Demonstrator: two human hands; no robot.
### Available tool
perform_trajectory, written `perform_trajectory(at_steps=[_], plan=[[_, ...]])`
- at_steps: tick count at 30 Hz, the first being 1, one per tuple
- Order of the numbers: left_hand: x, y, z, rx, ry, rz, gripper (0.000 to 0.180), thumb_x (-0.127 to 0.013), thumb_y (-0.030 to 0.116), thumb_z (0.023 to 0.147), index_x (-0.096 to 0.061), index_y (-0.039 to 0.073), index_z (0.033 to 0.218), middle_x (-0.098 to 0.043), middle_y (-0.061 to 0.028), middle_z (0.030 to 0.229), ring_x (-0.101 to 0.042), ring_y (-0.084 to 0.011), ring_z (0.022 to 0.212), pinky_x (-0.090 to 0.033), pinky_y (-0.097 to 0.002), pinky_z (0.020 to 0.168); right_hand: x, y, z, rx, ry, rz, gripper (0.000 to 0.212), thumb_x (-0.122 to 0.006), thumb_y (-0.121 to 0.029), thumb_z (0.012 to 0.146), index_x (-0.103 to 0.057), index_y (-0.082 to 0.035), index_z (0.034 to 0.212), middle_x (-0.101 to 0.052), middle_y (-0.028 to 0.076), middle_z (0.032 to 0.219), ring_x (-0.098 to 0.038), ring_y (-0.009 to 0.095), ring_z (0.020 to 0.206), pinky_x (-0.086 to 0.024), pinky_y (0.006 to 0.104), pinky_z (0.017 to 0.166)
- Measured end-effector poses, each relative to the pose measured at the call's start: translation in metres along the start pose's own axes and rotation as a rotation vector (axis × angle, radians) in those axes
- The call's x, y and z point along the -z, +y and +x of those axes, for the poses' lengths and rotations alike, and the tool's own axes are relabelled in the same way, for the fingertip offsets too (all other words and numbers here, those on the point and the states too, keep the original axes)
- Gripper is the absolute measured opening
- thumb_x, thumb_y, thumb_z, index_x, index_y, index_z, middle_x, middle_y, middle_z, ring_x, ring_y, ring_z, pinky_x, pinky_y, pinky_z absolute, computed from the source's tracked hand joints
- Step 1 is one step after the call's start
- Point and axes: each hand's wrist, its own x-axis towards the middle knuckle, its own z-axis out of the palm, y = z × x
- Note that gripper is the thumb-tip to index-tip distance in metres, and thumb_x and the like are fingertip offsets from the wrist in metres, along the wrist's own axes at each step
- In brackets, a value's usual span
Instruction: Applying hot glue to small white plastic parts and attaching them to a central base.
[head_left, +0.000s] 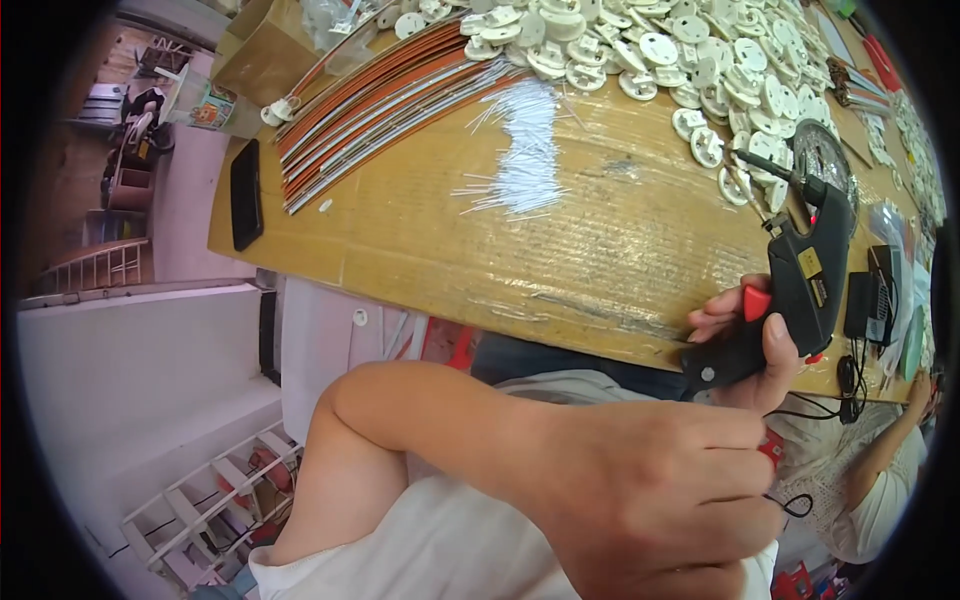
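- The black glue gun sits at the right near edge of the table, gripped by the right hand, nozzle pointing far-left toward the white discs.
- The left hand is nearer, below the gun and just beside the right hand, not touching the gun.
- A cardboard box stands at the far left corner; what it holds cannot be told.
- A printed cup stands left of the table; its contents are hidden.
- Right hand: curled round the gun's grip, fingers by the red trigger, thumb along the body.
- Left hand: fingers curled inward; a thin black cord shows at its fingertips, whether pinched I cannot tell.
- White sticks and orange strips lie farther left on the table; a black phone lies at its left edge.
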Motion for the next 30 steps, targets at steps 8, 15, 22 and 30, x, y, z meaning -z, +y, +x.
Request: perform_trajectory(at_steps=[8,15,22,30], plan=[[0.03,-0.048,-0.03,-0.589,-0.274,0.733,0.011,-0.07,0.007,0.088,-0.06,0.004,0.088,-0.055,-0.0089,0.081,-0.062,-0.0248,0.081,-0.052,-0.0409,0.068,-0.002,0.004,0.0,-0.015,0.007,0.082,0.055,-0.055,-0.036,0.097,-0.053,0.009,0.128,-0.07,0.023,0.094,-0.074,0.03,0.078,-0.061,0.0345,0.064],[0.17,-0.068,-0.005,0.035,-0.005,1.579,0.014,-0.076,0.014,0.087,-0.067,0.004,0.093,-0.066,-0.011,0.092,-0.065,-0.0345,0.086,-0.053,-0.0424,0.074,0.0,0.002,0.001,-0.011,0.006,0.086,0.053,-0.055,-0.031,0.096,-0.052,0.011,0.128,-0.071,0.025,0.092,-0.076,0.033,0.077,-0.064,0.0361,0.065],[0.216,-0.105,0.008,0.252,-0.077,1.636,0.019,-0.076,0.018,0.09,-0.071,0.004,0.101,-0.07,-0.0121,0.101,-0.066,-0.0325,0.1,-0.051,-0.0448,0.087,-0.005,0.0,0.003,-0.029,-0.003,0.075,0.051,-0.056,-0.029,0.097,-0.053,0.011,0.128,-0.071,0.025,0.093,-0.077,0.033,0.078,-0.064,0.035,0.065],[0.211,-0.106,0.012,0.321,0.012,1.514,0.026,-0.079,0.011,0.086,-0.07,0.0,0.108,-0.07,-0.0153,0.104,-0.066,-0.0378,0.099,-0.052,-0.0465,0.087,-0.003,-0.002,0.001,-0.023,-0.009,0.044,0.051,-0.055,-0.029,0.096,-0.053,0.01,0.13,-0.072,0.024,0.093,-0.077,0.032,0.079,-0.064,0.0345,0.066]])
